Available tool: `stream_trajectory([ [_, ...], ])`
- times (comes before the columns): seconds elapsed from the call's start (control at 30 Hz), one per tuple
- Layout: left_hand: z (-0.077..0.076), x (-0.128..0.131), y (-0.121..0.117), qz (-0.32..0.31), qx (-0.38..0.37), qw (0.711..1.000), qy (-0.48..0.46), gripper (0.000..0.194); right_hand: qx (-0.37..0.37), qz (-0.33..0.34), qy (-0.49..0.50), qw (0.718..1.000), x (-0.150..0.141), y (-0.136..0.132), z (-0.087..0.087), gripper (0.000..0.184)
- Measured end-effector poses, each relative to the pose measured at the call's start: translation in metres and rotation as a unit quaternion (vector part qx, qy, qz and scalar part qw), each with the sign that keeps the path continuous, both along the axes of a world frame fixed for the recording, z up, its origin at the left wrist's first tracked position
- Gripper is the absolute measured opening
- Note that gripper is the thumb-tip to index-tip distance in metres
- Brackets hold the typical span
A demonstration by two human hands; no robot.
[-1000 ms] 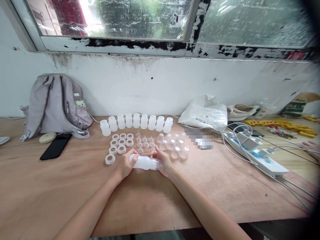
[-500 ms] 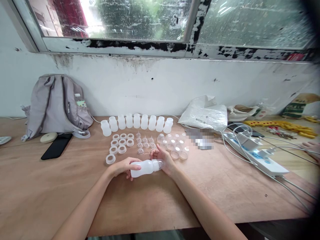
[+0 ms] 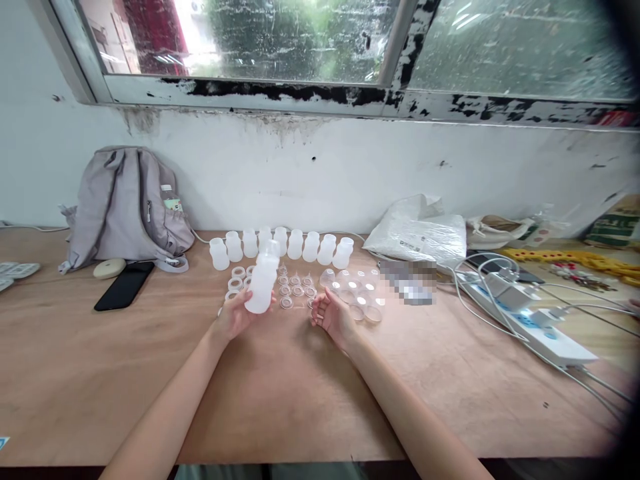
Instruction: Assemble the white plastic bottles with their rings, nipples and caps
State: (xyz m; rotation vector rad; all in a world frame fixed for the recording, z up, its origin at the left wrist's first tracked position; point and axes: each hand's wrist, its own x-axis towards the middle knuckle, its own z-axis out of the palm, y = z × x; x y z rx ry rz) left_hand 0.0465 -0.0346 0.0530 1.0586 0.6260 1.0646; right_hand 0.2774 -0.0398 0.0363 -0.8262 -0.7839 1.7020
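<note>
A white baby bottle (image 3: 261,283) with a clear cap is in my left hand (image 3: 239,313), raised off the table and tilted with its cap pointing up and away. Behind and beneath it, partly hidden, lie several white collar rings (image 3: 235,283). My right hand (image 3: 334,319) is apart from the bottle, its fingers loosely curled and spread with nothing seen in them. Just left of that hand sit several clear nipples (image 3: 297,291); several clear caps (image 3: 373,313) lie beside and behind it. At the back stands a row of white bottle bodies (image 3: 311,247).
A grey backpack (image 3: 125,207) leans on the wall at left, with a black phone (image 3: 125,285) and a round cream object (image 3: 109,269) before it. At right are a white plastic bag (image 3: 425,230) and a power strip (image 3: 535,327) with trailing cables.
My left hand has lifted the bottle up and away, turning it from lying sideways to cap-up. My right hand has come off the cap end. The view has shifted slightly left.
</note>
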Motion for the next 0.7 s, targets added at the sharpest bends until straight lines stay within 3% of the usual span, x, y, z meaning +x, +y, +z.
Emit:
stream_trajectory([
  [0.13, 0.004, -0.009, 0.010, 0.128, 0.061, 0.990, -0.008, 0.041, -0.009, 0.007, 0.007, 1.000, -0.002, -0.001, -0.001, 0.034],
  [0.23, -0.001, -0.019, 0.023, 0.269, 0.121, 0.955, 0.029, 0.043, -0.011, 0.009, 0.011, 1.000, -0.001, 0.000, -0.004, 0.032],
  [0.37, -0.014, -0.045, 0.041, 0.446, 0.156, 0.869, 0.145, 0.047, -0.007, 0.007, 0.009, 1.000, 0.000, 0.000, -0.006, 0.031],
  [0.47, -0.026, -0.071, 0.052, 0.546, 0.133, 0.766, 0.312, 0.046, -0.007, -0.001, -0.002, 1.000, -0.002, -0.001, -0.005, 0.031],
  [0.5, -0.030, -0.079, 0.054, 0.562, 0.125, 0.735, 0.358, 0.046, -0.006, -0.003, -0.006, 1.000, -0.002, -0.001, -0.004, 0.030],
  [0.57, -0.039, -0.093, 0.060, 0.563, 0.116, 0.706, 0.414, 0.046, -0.004, -0.004, -0.012, 1.000, -0.003, -0.003, -0.003, 0.030],
  [0.7, -0.052, -0.107, 0.070, 0.531, 0.101, 0.701, 0.466, 0.047, -0.001, 0.001, -0.015, 1.000, -0.004, -0.003, -0.003, 0.030],
])
